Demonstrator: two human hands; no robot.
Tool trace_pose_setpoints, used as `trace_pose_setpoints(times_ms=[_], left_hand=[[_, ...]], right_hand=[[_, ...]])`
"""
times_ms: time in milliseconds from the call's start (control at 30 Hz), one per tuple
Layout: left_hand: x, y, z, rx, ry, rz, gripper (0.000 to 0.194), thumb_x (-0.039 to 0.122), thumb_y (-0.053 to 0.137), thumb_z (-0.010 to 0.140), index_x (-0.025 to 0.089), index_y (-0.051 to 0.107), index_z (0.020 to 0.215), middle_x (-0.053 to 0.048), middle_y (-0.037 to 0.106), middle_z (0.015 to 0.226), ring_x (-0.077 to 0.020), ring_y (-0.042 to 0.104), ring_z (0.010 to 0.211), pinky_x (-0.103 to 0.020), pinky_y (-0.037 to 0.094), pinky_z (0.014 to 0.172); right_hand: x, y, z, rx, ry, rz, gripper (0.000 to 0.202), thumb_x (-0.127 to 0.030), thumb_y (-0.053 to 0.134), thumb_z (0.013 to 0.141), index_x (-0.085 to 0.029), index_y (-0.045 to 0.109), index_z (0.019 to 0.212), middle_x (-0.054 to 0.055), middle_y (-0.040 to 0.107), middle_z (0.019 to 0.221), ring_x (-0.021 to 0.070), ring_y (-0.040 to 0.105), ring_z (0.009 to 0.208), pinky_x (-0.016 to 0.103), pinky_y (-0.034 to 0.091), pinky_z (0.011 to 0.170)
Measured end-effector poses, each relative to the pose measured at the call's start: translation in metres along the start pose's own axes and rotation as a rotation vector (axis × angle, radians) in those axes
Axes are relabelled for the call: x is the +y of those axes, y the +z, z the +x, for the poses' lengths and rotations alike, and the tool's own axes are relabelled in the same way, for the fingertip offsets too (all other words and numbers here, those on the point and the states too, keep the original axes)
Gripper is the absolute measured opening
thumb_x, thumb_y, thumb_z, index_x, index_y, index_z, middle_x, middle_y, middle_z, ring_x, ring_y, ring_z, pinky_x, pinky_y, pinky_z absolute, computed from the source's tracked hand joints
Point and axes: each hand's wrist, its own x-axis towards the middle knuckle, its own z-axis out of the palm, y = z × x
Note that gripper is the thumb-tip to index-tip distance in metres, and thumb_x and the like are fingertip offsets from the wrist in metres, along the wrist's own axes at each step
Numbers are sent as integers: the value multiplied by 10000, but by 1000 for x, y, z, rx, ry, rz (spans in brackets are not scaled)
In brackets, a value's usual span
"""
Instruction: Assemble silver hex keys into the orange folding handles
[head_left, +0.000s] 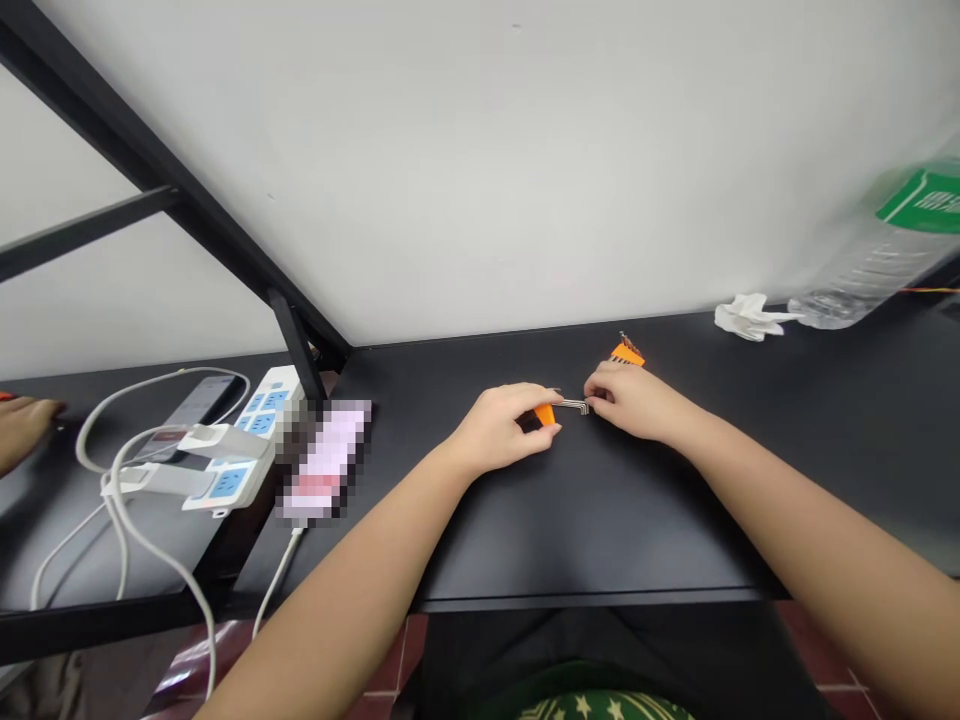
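My left hand (510, 425) is closed on an orange hex key holder (545, 413), thumb and fingers on either side of it. Several silver hex keys (574, 404) stick out of the holder to the right, their bent ends near my other hand. My right hand (626, 398) has its thumb and fingertips pinched at those bent ends, on what looks like a hex key; the fingers partly hide it. Just behind the right hand lies a second orange holder (627, 352) with dark keys or bits in it, partly covered by that hand.
On the black table (570, 540), left, lies a charging phone (326, 460) beside a white power strip (255, 430) with cables. A crumpled tissue (750, 316) and a clear plastic bottle (862, 270) stand right, by the wall. Another person's hand (26, 430) shows far left, beyond a black frame.
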Motion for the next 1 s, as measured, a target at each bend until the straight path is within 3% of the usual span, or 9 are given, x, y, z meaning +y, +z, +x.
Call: trace_pose_setpoints(times_ms=[200, 367, 433, 567, 800, 1000], left_hand=[[5, -2, 1, -14, -56, -3, 275, 272, 697, 873, 240, 717, 1146, -17, 762, 1031, -166, 721, 930, -299, 577, 869], [6, -2, 0, -51, -239, -26, 731, 307, 750, 815, 292, 448, 1480, -3, 734, 1102, -152, 695, 883, -294, 568, 850], [5, -1, -1, -53, -260, -36, 806, 295, 753, 806, 288, 374, 1518, -19, 723, 1162, -169, 696, 954, -316, 562, 905], [4, -1, 0, -50, -277, 40, 787, 287, 745, 806, 286, 393, 1510, -37, 703, 1232, -201, 674, 1058, -383, 529, 1017], [3, -2, 1, -62, -283, 88, 749, 302, 724, 824, 280, 418, 1507, -33, 702, 1231, -206, 666, 1073, -402, 523, 1043], [3, -2, 0, -54, -287, 119, 749, 315, 731, 816, 285, 437, 1504, -34, 706, 1230, -218, 664, 1067, -414, 532, 1036]], right_hand=[[-6, 3, 2, 40, 97, -11, 112, -198, 595, 867, -199, 701, 831, 51, 667, 893, 197, 623, 844, 322, 484, 770], [-7, 2, 2, 43, 129, -92, 79, -173, 609, 825, -196, 672, 785, 60, 681, 881, 190, 628, 785, 304, 464, 684], [-8, -1, 0, 30, 203, -161, 62, -172, 617, 795, -197, 640, 744, 68, 691, 869, 192, 620, 731, 300, 425, 603], [-10, -9, -4, -53, 328, -172, 52, -189, 638, 750, -208, 599, 720, 55, 684, 794, 193, 603, 656, 291, 379, 518], [-10, -7, -5, -37, 242, -138, 110, -112, 607, 746, -212, 582, 784, 51, 700, 849, 194, 633, 720, 288, 421, 579], [-8, -13, -10, -95, 302, -185, 141, -124, 640, 726, -217, 560, 655, 44, 647, 672, 178, 562, 538, 299, 339, 493]])
